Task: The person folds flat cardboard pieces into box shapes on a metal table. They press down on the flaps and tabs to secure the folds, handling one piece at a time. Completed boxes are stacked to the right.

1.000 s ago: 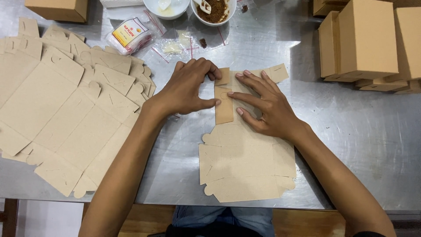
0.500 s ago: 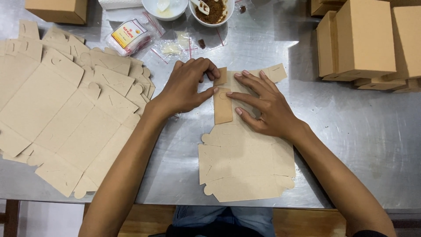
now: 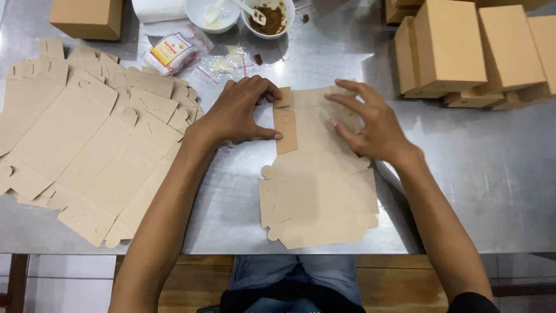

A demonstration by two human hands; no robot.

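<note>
Red-yellow sachet [image 3: 170, 52], brown boxes [image 3: 449, 46].

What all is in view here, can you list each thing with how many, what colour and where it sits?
flat box blank: one, tan, table centre, under both hands
side flap: one, tan, left edge of that blank, folded over
stack of flat blanks: many, tan, spread at table left
assembled boxes: several, tan, upper right
closed box: one, tan, upper left corner
bowls: two, white, top centre, one with brown contents, a spoon in each
small plastic bags: a few, clear, one with a white and orange packet inside, below the bowls
table: one, grey metal
left hand: one, pressing the side flap
right hand: one, fingers spread on the blank's upper right part
</note>
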